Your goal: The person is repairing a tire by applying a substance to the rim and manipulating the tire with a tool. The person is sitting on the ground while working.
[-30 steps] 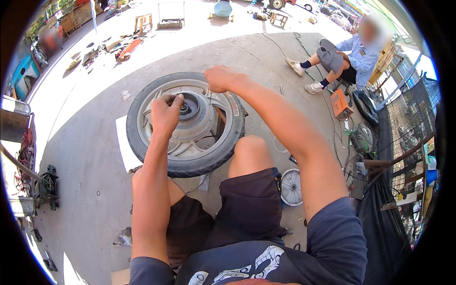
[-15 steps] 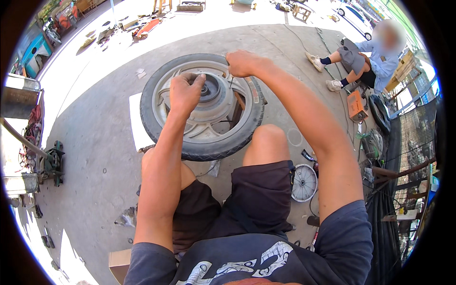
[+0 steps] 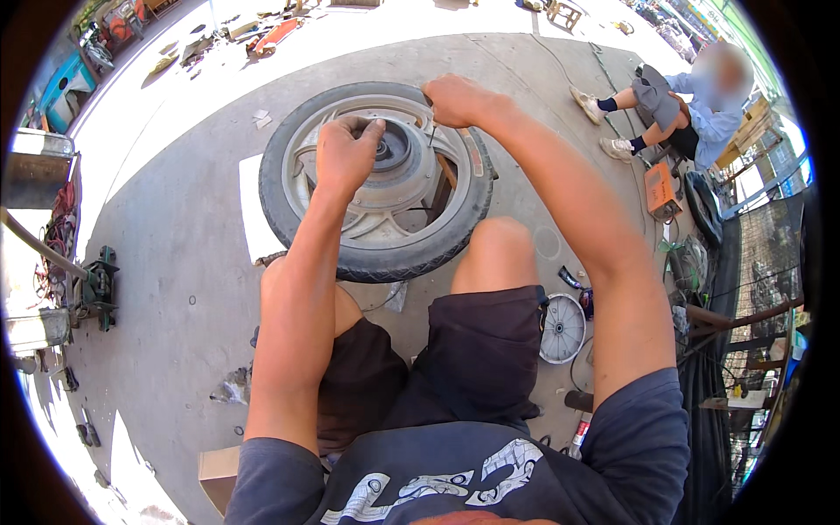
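- It's an open yard with a grey concrete floor [image 3: 175, 245], shaded where I look, glaring with sun beyond.
- Dark mesh netting [image 3: 763, 271] hangs down the right side.
- A seated person [image 3: 713, 136] in a light blue shirt sits at the right, well apart from the work.
- The cast motorcycle wheel [image 3: 385, 188] lies on its side just beyond the bent right knee [image 3: 500, 249], partly over a white sheet [image 3: 250, 210]. Its tyre [image 3: 385, 267] is on the rim and the hub centre is uncovered; I'd judge it part assembled, though I can't tell how much is left.
- An orange box [image 3: 662, 192] stands on the ground near that person.
- A ribbed round plate [image 3: 562, 328], perhaps a hub cover, lies apart from the wheel, not fitted.
- The right hand [image 3: 459, 101] is curled into a fist over the far rim, seemingly round a thin rod [image 3: 430, 134].
- The left hand [image 3: 346, 162] is by the hub, thumb out; whether it pinches anything, I can't tell.
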`<action>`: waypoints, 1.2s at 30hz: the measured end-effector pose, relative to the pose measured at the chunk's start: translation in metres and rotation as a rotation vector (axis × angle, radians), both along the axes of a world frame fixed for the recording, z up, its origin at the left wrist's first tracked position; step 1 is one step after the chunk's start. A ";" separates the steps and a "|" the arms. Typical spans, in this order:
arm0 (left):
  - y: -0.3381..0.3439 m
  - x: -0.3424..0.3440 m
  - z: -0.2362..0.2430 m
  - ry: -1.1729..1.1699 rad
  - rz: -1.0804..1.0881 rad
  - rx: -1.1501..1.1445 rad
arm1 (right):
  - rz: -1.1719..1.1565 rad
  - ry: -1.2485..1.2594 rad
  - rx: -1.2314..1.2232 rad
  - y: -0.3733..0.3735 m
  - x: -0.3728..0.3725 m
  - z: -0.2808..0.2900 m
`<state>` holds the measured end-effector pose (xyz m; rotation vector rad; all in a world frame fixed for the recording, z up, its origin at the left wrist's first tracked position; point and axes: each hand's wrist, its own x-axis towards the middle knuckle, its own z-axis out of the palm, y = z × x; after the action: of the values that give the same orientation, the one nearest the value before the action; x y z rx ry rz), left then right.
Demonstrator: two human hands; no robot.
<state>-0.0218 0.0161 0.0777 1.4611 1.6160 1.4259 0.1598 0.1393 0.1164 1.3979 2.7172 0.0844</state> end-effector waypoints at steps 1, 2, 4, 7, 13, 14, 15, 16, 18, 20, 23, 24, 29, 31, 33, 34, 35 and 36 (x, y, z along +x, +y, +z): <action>-0.005 0.000 -0.006 0.004 0.012 -0.028 | -0.005 -0.017 -0.011 -0.004 -0.001 -0.002; -0.004 0.001 -0.005 0.012 0.020 -0.030 | -0.015 -0.030 0.004 -0.004 -0.001 0.006; -0.001 0.001 -0.007 -0.019 0.030 -0.032 | -0.061 0.007 -0.001 -0.008 0.000 0.012; -0.005 0.003 0.001 0.006 0.029 -0.059 | -0.097 0.034 -0.030 -0.009 0.003 0.010; -0.003 0.003 -0.005 0.015 0.035 -0.031 | -0.020 -0.019 0.024 -0.003 0.000 0.006; -0.003 0.003 -0.005 0.002 0.040 -0.043 | -0.010 -0.022 0.036 -0.004 0.000 0.006; -0.004 0.003 -0.005 0.020 0.043 -0.039 | -0.001 -0.025 0.048 -0.005 0.000 0.007; -0.004 0.002 -0.005 0.037 0.046 -0.035 | 0.004 -0.039 0.046 -0.006 -0.001 0.007; -0.001 0.001 -0.005 0.046 0.047 -0.025 | 0.005 -0.070 0.054 -0.006 -0.003 0.012; 0.001 0.000 -0.012 0.026 0.041 -0.018 | 0.028 -0.048 0.074 -0.008 -0.003 0.007; -0.001 0.003 -0.005 0.017 0.027 -0.053 | 0.052 -0.081 0.107 0.003 0.002 -0.004; -0.001 0.002 -0.008 0.007 0.032 -0.017 | 0.049 -0.077 0.103 0.005 0.001 -0.008; -0.002 0.002 -0.007 0.017 0.025 0.001 | -0.005 -0.077 0.050 0.001 -0.003 -0.004; -0.003 0.004 -0.006 0.000 0.019 0.014 | -0.056 -0.080 -0.008 -0.004 -0.006 0.003; -0.006 0.003 -0.004 -0.016 0.027 0.027 | -0.086 -0.080 -0.031 -0.011 -0.011 0.007; -0.006 0.002 -0.004 -0.016 0.025 0.024 | -0.095 -0.079 -0.021 -0.015 -0.013 0.008; -0.006 0.002 -0.003 -0.019 0.023 0.022 | -0.105 -0.079 -0.010 -0.016 -0.013 0.008; -0.006 0.002 -0.003 -0.022 0.021 0.019 | -0.082 -0.086 -0.018 -0.016 -0.012 0.008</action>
<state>-0.0201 0.0102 0.0743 1.4387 1.6132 1.4679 0.1477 0.1236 0.1247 1.4635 2.5827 0.1120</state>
